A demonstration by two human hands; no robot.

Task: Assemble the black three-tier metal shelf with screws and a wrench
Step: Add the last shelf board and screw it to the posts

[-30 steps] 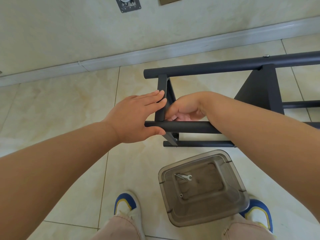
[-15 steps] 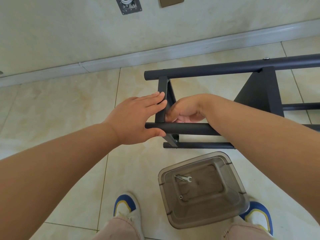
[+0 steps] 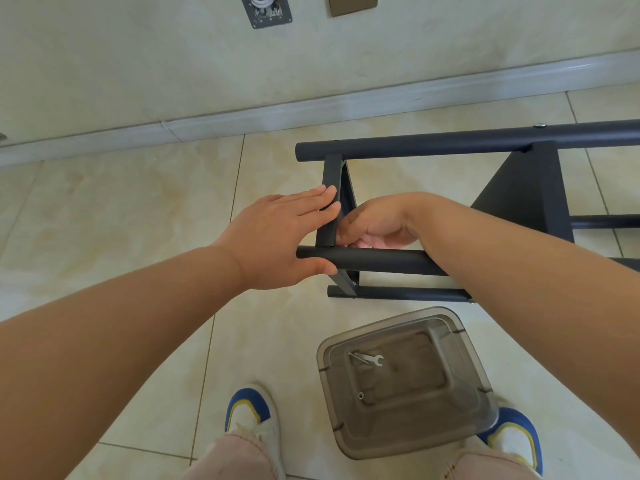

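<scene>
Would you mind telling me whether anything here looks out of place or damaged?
Nothing stands out. The black shelf frame lies on its side on the floor, undamaged as far as visible, and the wrench lies in the clear plastic bin beside a small loose fastener.

shelf (image 3: pixel 485 140): 1 | hands (image 3: pixel 277 237): 2 | wrench (image 3: pixel 367 358): 1 | container (image 3: pixel 464 424): 1 | shoes (image 3: pixel 247 415): 2

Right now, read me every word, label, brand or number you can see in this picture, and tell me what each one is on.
There are none to read.
black shelf frame: plain, no label shows.
clear plastic bin: no print visible.
wrench inside the bin: any stamp is too small to tell.
shoes: blue and yellow trim, no legible brand.
wall socket and metal wall plate: no markings legible.
</scene>
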